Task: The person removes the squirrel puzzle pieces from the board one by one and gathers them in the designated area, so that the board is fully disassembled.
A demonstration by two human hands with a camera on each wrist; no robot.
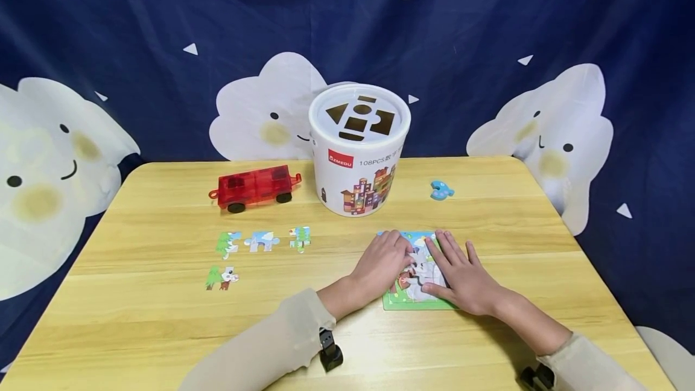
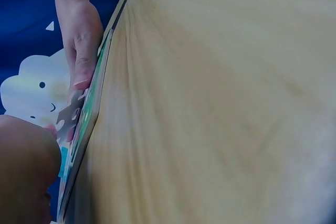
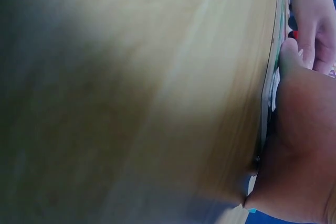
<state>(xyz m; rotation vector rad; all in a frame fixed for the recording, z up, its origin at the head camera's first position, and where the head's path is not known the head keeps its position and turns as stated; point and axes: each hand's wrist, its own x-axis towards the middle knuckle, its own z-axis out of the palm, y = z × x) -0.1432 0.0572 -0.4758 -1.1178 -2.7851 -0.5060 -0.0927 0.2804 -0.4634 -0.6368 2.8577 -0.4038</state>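
Note:
A jigsaw puzzle board (image 1: 392, 305) with a green border and a grey animal picture lies flat on the table. At its left side my left hand (image 1: 382, 261) has curled fingers, with thumb and fingertips at a grey puzzle piece (image 2: 68, 115) that stands tilted above the board. My right hand (image 1: 467, 279) rests on the board's right part with its fingers straight and spread, thumb toward the middle. In the right wrist view the right thumb (image 3: 289, 51) lies close to the left hand (image 3: 315, 22). Both hands cover parts of the picture.
Loose puzzle pieces lie left of the board, among them a blue one (image 1: 262, 241) and a green-and-white one (image 1: 222, 277). A blue piece (image 1: 442, 190) lies at the back right. Behind stand a white bucket (image 1: 355, 168) with a shape-sorter lid and a red toy wagon (image 1: 255, 187).

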